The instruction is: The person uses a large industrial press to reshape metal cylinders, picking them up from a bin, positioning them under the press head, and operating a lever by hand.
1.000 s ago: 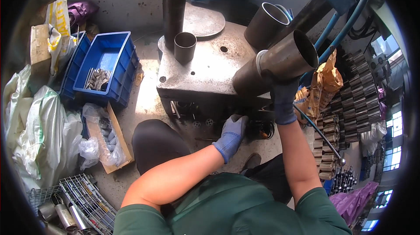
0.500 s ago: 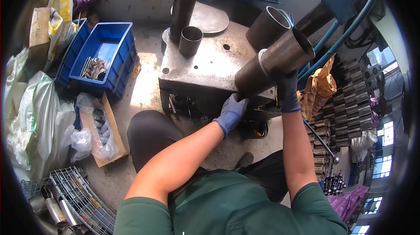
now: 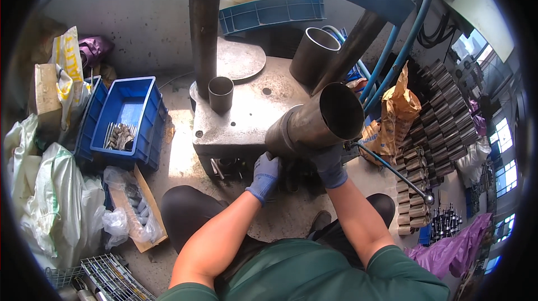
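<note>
A wide dark steel tube [image 3: 314, 124] lies tilted over the near right corner of the press table, its open mouth facing right and toward me. A raised ring circles it partway along. My right hand [image 3: 329, 168], in a grey-blue glove, grips it from below near the mouth; the fingers are partly hidden behind it. My left hand [image 3: 264, 176], gloved alike, is closed at the tube's lower left end, by the table's front edge. Its fingertips are hidden against the tube.
The worn metal press table [image 3: 241, 127] carries a short tube [image 3: 221, 95], a wide upright tube [image 3: 315, 54] and a round plate [image 3: 241, 59]. A lever [image 3: 392, 171] with a ball end juts out at right, before stacked tubes [image 3: 434, 127]. Blue bins [image 3: 126, 116] stand at left.
The tube's mouth has swung down and toward me. My right hand has moved from its right side to beneath it. My left hand stays at the lower end; the whole view has shifted.
</note>
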`<move>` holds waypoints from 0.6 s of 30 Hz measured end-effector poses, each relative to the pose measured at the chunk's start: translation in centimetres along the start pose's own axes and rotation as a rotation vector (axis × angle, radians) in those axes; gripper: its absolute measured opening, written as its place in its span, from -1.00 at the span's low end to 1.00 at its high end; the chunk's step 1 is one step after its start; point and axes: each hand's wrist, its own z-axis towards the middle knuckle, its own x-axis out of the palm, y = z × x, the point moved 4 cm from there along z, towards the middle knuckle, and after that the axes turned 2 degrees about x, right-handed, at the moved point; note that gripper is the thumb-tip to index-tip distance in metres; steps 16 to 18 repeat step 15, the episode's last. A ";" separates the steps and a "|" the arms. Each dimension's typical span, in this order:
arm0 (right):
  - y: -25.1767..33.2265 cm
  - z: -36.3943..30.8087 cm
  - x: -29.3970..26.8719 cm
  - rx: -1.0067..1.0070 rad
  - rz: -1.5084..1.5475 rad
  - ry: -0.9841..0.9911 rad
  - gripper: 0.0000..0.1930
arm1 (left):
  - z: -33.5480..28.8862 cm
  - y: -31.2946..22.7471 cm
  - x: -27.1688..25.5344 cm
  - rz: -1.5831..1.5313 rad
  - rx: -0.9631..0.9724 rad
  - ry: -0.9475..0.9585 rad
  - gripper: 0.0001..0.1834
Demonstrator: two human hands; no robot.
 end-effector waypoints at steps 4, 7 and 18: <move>1.2 -0.5 0.2 0.062 0.090 0.001 0.08 | 0.9 2.2 0.2 0.000 0.027 0.005 -0.65; 2.4 1.2 2.6 0.018 0.203 0.049 0.09 | 2.7 4.8 -1.6 0.005 0.009 -0.037 -0.67; 4.5 5.2 -1.8 0.023 0.111 0.004 0.00 | 1.6 -7.1 0.5 -0.212 0.333 -0.129 -0.63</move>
